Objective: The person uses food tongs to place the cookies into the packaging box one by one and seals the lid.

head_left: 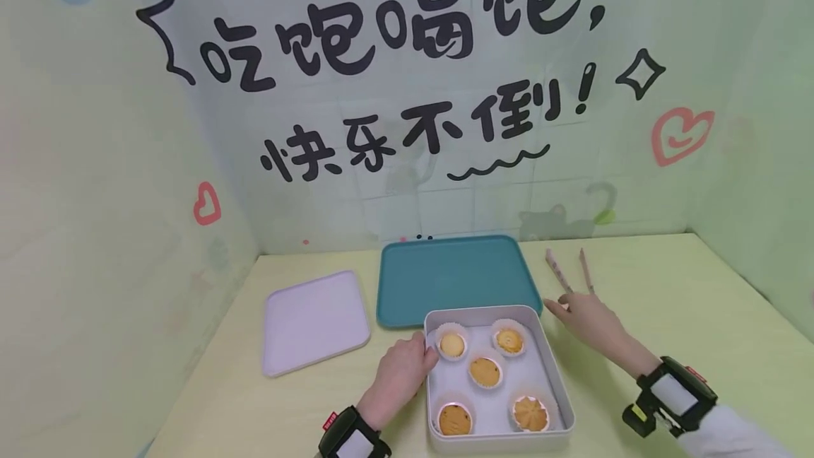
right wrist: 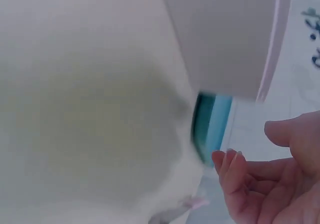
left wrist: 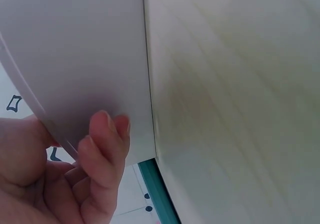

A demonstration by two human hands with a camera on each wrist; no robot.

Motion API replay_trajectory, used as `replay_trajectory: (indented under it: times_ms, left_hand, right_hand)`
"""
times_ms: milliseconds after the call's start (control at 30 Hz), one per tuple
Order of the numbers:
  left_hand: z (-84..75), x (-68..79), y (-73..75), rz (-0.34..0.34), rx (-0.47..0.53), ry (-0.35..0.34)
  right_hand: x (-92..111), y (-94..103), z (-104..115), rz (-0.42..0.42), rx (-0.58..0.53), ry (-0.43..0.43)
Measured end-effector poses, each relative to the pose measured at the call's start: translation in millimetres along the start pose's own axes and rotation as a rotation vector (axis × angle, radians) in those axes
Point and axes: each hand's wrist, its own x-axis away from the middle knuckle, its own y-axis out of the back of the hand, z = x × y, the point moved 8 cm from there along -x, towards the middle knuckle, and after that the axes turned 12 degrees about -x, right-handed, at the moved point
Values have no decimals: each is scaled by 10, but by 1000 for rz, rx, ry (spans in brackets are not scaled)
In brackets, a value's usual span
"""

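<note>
A pale lilac, square-cornered box (head_left: pixel 498 441) stands at the table's front, holding several cookies (head_left: pixel 485 372) in white paper cups. My left hand (head_left: pixel 402 372) grips its left wall, with the thumb over the rim. In the left wrist view, the fingers (left wrist: pixel 107 144) lie along the wall's outside. To the right of the box, my right hand (head_left: pixel 590 318) is apart from it, low over the table. Its thumb and fingers (right wrist: pixel 232 176) hold nothing in the right wrist view. Two slim pink sticks (head_left: pixel 586 271) lie just beyond that hand, which hides their near ends.
Behind the box lies a teal tray (head_left: pixel 454 278), its front edge close to the box's back wall. A smaller lilac tray (head_left: pixel 316 324) is on the left of the table (head_left: pixel 674 316). Printed walls (head_left: pixel 407 196) enclose the back and both sides.
</note>
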Motion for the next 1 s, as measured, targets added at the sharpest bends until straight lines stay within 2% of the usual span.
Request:
replay_trajectory:
  times_ms: [67, 200, 333, 467, 600, 733, 900, 1000]
  left_hand:
    - [-9, -11, -1, 8, -2, -6]
    - [4, -14, 0, 36, 8, -4]
    - [69, -19, 40, 46, 4, 3]
    - [238, -48, 161, 26, -28, 27]
    - [553, -48, 298, 33, -45, 108]
    - [992, 9, 401, 57, -74, 230]
    - [1591, 114, 521, 71, -170, 384]
    - [1860, 202, 635, 78, -236, 454]
  right_hand:
    - [136, -86, 66, 60, -61, -39]
    - [340, -244, 168, 144, -107, -106]
    - [440, -314, 257, 131, -77, -78]
    - [468, -331, 291, 81, 16, -28]
    - [474, -328, 281, 44, 68, -22]
    - [479, -338, 290, 37, 103, -2]
    - [473, -358, 320, 33, 118, 25]
    - [468, -373, 349, 27, 117, 45]
